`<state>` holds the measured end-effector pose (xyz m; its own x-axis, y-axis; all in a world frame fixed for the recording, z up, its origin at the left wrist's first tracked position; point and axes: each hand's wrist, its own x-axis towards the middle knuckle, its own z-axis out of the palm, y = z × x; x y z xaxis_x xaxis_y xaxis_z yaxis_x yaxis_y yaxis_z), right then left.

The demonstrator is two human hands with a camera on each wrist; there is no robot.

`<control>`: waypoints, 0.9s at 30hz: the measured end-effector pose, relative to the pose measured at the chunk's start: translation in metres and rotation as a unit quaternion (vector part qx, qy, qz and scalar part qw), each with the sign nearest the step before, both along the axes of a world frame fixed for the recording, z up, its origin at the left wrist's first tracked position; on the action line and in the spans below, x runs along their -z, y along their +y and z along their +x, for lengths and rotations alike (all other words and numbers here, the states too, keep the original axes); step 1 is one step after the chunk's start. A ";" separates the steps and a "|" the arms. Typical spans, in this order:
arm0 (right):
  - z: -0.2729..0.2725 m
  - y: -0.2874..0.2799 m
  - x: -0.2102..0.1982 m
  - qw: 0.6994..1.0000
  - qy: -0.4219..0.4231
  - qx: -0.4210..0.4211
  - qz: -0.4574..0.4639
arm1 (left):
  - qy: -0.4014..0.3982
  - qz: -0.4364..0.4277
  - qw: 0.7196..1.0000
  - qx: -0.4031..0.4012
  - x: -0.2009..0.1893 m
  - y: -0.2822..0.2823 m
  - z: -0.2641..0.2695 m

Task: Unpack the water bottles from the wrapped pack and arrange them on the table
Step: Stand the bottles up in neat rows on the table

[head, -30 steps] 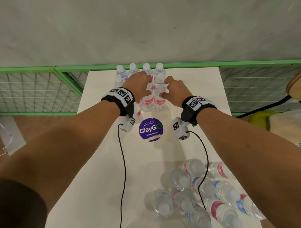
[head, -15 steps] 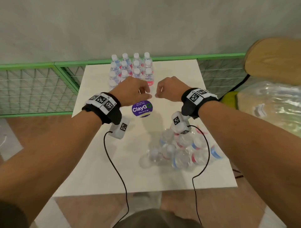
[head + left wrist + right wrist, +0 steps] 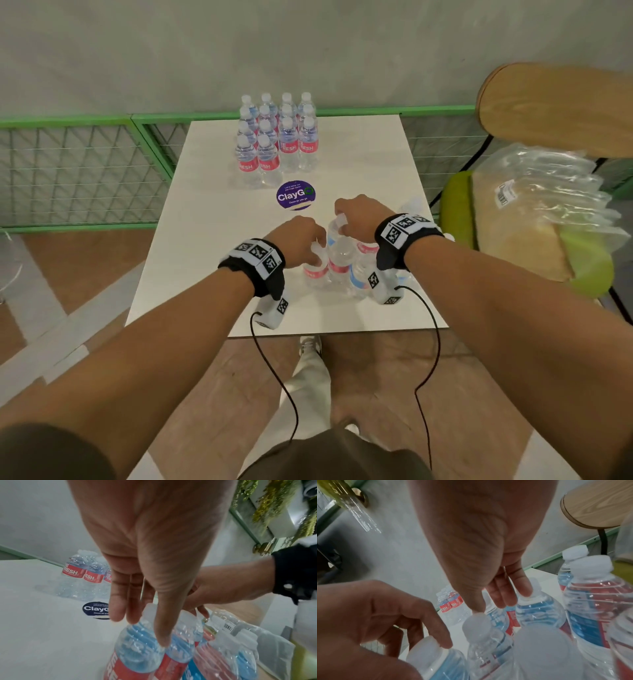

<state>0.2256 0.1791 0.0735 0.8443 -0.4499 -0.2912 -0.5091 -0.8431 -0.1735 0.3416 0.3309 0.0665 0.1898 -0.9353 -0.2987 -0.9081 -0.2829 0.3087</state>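
Observation:
Several clear water bottles with red and blue labels stand in rows (image 3: 277,137) at the far end of the white table (image 3: 205,274). A cluster of bottles (image 3: 342,263) stands near the front right, with loose clear wrap (image 3: 228,626) around its far side. My left hand (image 3: 301,236) reaches down over the cluster's left side; its thumb and fingers pinch the neck of one bottle (image 3: 137,642). My right hand (image 3: 352,216) comes down on the cluster's far side. Its thumb and fingers close on a bottle top (image 3: 494,614), and the thumb tip touches a nearer cap (image 3: 476,622).
A round purple ClayGo sticker (image 3: 295,195) lies mid-table between the rows and the cluster. Crumpled clear plastic (image 3: 548,192) is heaped on a green seat right of the table, under a round wooden top (image 3: 561,106). A green mesh fence (image 3: 85,171) runs behind.
Both hands drew back from the far rows, empty, toward me and came down onto the tops of bottles in the near cluster. The head camera pulled back and up.

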 end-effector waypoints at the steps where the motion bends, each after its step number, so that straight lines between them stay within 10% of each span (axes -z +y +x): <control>1: 0.000 0.002 0.001 1.000 -0.007 0.000 -0.004 | -0.008 -0.011 1.000 -0.007 0.003 0.001 -0.002; 12: 0.019 -0.018 0.002 0.999 0.001 -0.043 -0.013 | -0.005 -0.037 0.999 -0.026 0.002 -0.008 0.023; 27: 0.152 -0.121 -0.017 0.996 -0.079 0.031 -0.001 | -0.093 -0.054 0.991 -0.078 -0.025 -0.155 0.181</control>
